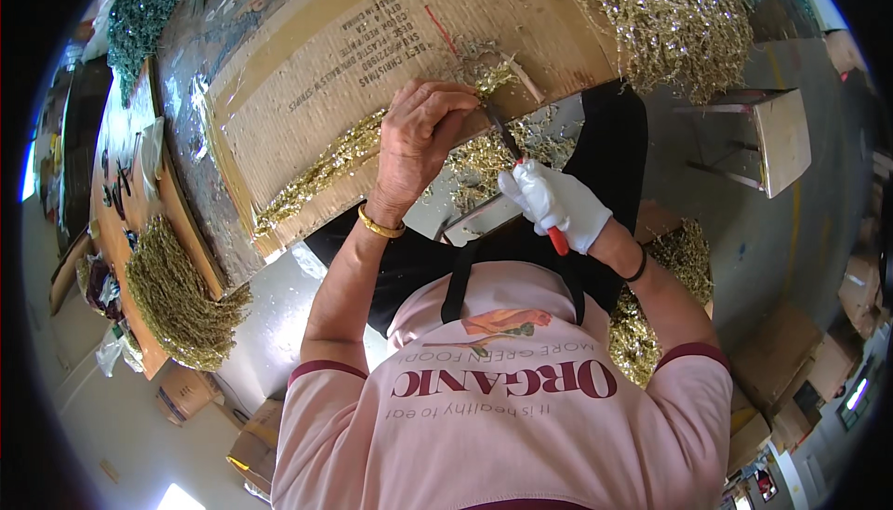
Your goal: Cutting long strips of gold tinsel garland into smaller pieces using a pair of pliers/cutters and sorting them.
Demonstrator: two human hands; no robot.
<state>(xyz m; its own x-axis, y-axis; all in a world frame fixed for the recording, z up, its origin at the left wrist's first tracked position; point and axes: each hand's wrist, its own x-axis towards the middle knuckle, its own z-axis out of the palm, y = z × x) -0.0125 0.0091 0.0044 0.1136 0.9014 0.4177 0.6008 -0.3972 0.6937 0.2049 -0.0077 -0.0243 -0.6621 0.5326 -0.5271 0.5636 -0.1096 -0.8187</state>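
My bare left hand (pixel 423 133) has its fingers pinched on a strand of gold tinsel garland (pixel 339 158) at the cardboard's near edge. The strand trails left along that edge. My right hand (pixel 558 203), in a white glove, is closed round a red-handled cutting tool (pixel 503 130). Its narrow dark blade points up and left, its tip close to my left fingertips at the tinsel. Whether it has one blade or two, I cannot tell. Below the cardboard edge, loose gold clippings (pixel 484 167) lie between my knees.
A flattened cardboard sheet (pixel 279 91) covers the worktable. A gold tinsel heap (pixel 665 17) hangs over its right end, and teal tinsel (pixel 149 12) lies far left. Another gold bundle (pixel 172 296) rests on a wooden board. A small stool (pixel 781 142) stands at right.
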